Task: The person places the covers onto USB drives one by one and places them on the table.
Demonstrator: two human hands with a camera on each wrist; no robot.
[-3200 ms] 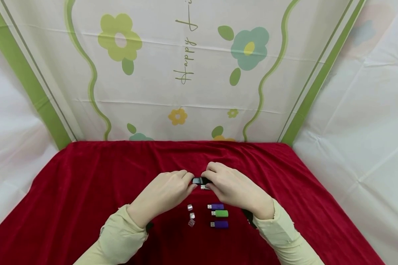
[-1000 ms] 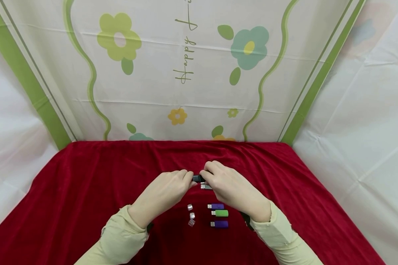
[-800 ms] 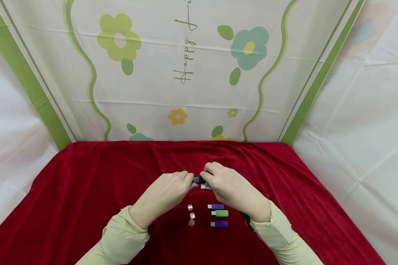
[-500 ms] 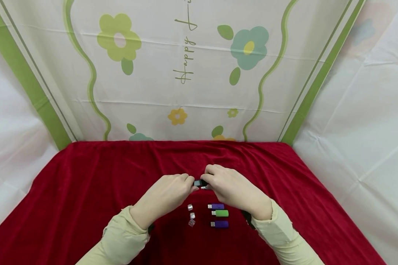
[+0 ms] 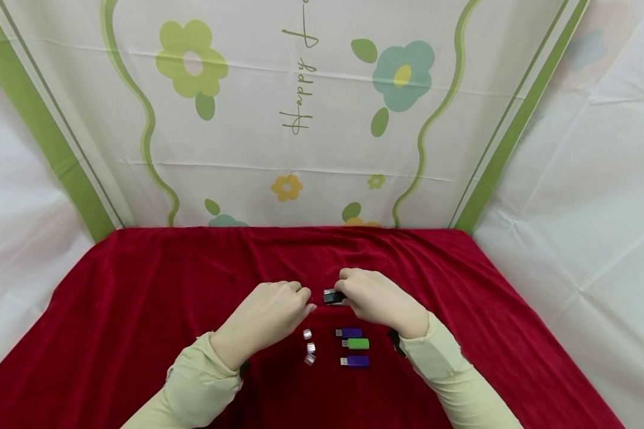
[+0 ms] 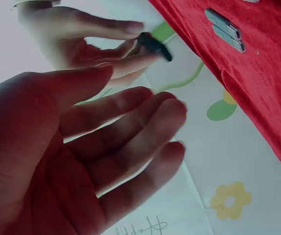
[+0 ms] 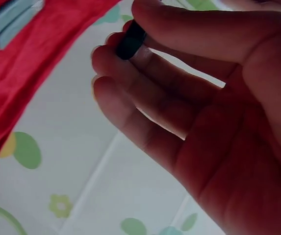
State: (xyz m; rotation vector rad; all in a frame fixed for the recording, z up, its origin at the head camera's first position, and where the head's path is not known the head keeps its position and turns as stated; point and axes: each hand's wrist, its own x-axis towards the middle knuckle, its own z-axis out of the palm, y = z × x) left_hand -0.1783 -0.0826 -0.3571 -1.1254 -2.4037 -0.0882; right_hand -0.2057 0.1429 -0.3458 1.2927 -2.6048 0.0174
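Observation:
My right hand (image 5: 378, 298) pinches a small black USB stick (image 5: 333, 297) between thumb and fingers, raised over the red cloth. In the right wrist view the black USB stick (image 7: 131, 41) shows at the fingertips. My left hand (image 5: 271, 313) is a short way to its left; in the left wrist view that hand (image 6: 96, 147) has loosely bent fingers apart from the thumb and holds nothing. Two grey USB sticks (image 6: 226, 32) lie side by side on the cloth, mostly hidden behind the black one in the head view.
On the red cloth (image 5: 193, 262), nearer the body, lie a purple USB stick (image 5: 351, 333), a green one (image 5: 358, 344) and another purple one (image 5: 357, 361). Left of them sit three small clear caps (image 5: 310, 348). A flowered white curtain (image 5: 247, 119) stands behind.
Both hands gripped the black USB stick before. My left hand has let go of it, and my right hand now holds it alone, slightly further from the left hand.

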